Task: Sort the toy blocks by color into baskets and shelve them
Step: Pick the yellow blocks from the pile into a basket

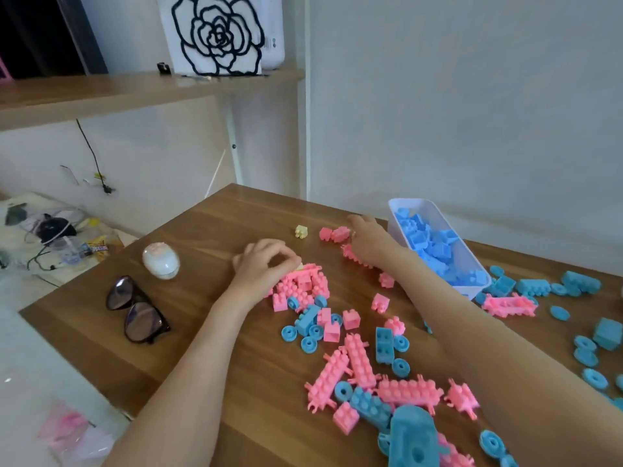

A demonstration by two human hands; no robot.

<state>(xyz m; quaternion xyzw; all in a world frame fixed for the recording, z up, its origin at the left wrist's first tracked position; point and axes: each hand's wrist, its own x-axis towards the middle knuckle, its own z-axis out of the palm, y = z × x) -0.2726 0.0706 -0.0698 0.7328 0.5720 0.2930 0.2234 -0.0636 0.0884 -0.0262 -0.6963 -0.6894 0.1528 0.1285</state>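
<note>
Pink and blue toy blocks lie scattered over the wooden table [202, 332]. My left hand [259, 271] has its fingers curled over the far edge of a heap of pink blocks [303, 286], pinching a pale yellowish piece there. My right hand [365, 239] reaches across the table and touches a small cluster of pink blocks [335, 233] near the far edge; what its fingers hold is hidden. A white basket [397, 227] filled with blue blocks [435, 247] stands right of that hand. A lone cream block [301, 231] sits apart.
Black sunglasses [135, 311] and a white egg-shaped object [160, 261] lie on the table's left part. More blue wheels and blocks [586, 352] spread to the right. A wooden shelf [135, 89] with a rose-patterned bag [215, 35] hangs above. Clutter [50, 230] covers a lower surface at left.
</note>
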